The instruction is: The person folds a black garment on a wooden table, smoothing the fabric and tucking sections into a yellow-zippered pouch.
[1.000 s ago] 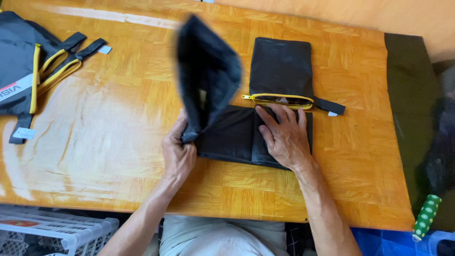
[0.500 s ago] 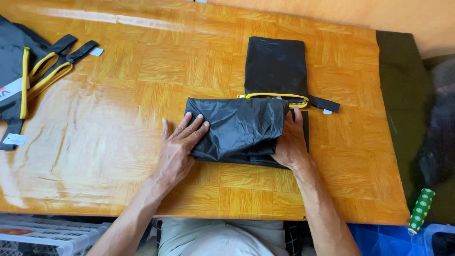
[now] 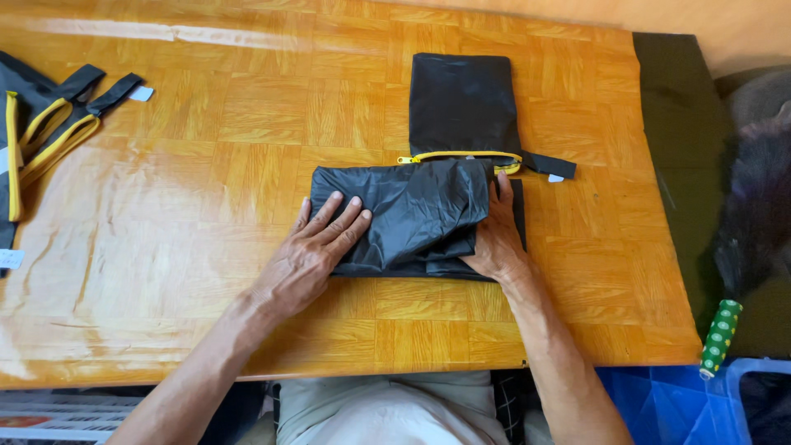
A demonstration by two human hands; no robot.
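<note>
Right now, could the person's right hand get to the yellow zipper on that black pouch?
Probably yes. The right hand rests at the right edge of the folded black fabric, its fingertips just short of the yellow zipper of the black pouch. Nothing lies between them.

- We see a glossy orange-brown wood-parquet surface.
- At its far left lies a dark grey fabric garment with yellow piping and black straps, with a small white tag beside the straps.
- A dark olive cloth covers the right edge.
- A green roll with white dots stands lower right, above a blue plastic bin.
</note>
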